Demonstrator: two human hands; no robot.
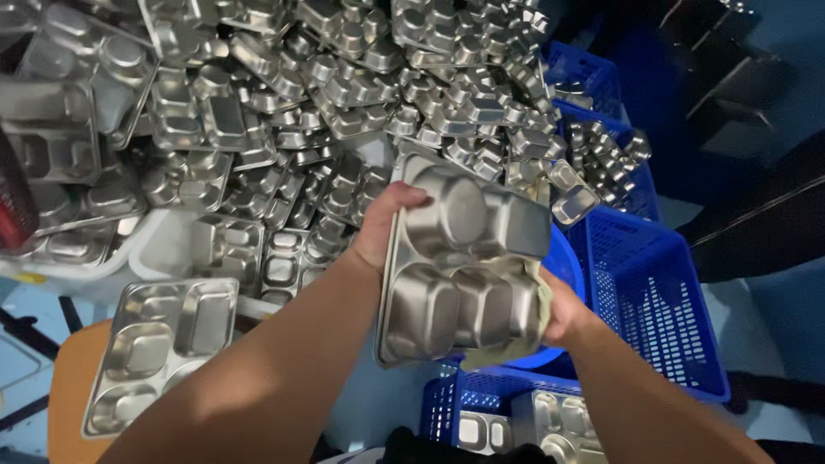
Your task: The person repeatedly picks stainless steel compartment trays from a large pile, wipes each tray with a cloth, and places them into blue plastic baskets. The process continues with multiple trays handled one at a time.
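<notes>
**Steel tray held between two hands over a blue crate**

Stainless steel fills the view. A compartment tray [468, 258] is held upside down and tilted, its embossed underside facing the camera. The left hand [387, 225] grips the tray's upper left edge, fingers [411, 196] curled over the rim and clamped on it. The right hand [563, 311] is at the tray's lower right corner, pressing a pale cloth [507, 339] against the metal; its fingers are mostly hidden behind tray and cloth, so I cannot tell exactly how they close, though the hand bears on the cloth.

Behind and above the tray lies a large heap of similar steel trays [344, 94]. To the tray's right, and under it, stands a blue plastic crate [653, 301] with a blue basin [563, 258] just behind the tray. Below the tray, another blue crate [481, 399] holds more trays. To the tray's lower left, a single tray [163, 348] rests face up on an orange surface [69, 395].
</notes>
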